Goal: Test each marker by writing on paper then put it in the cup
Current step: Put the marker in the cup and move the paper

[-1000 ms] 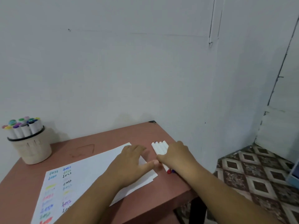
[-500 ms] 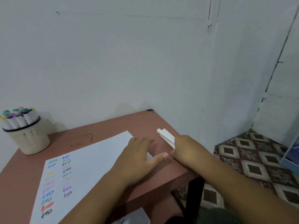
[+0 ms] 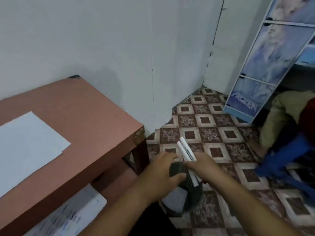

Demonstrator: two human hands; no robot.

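Right hand point(image 3: 202, 166) gripping white markers point(image 3: 186, 151), left hand point(image 3: 163, 171) holding dark container point(image 3: 189, 188), beside table point(image 3: 85, 116)

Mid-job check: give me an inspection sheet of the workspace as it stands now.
Surface: reddish-brown table, bare at its right end.
Job's things: white paper on the table; two white markers held off the table over the floor; cup out of view.
Clutter: dark ribbed object under both hands; what it is, cannot tell.
Grips: right hand holds the markers; left hand grips the dark object.
Cables: nothing seen.
Surroundings: tiled floor, Frozen-print cabinet.
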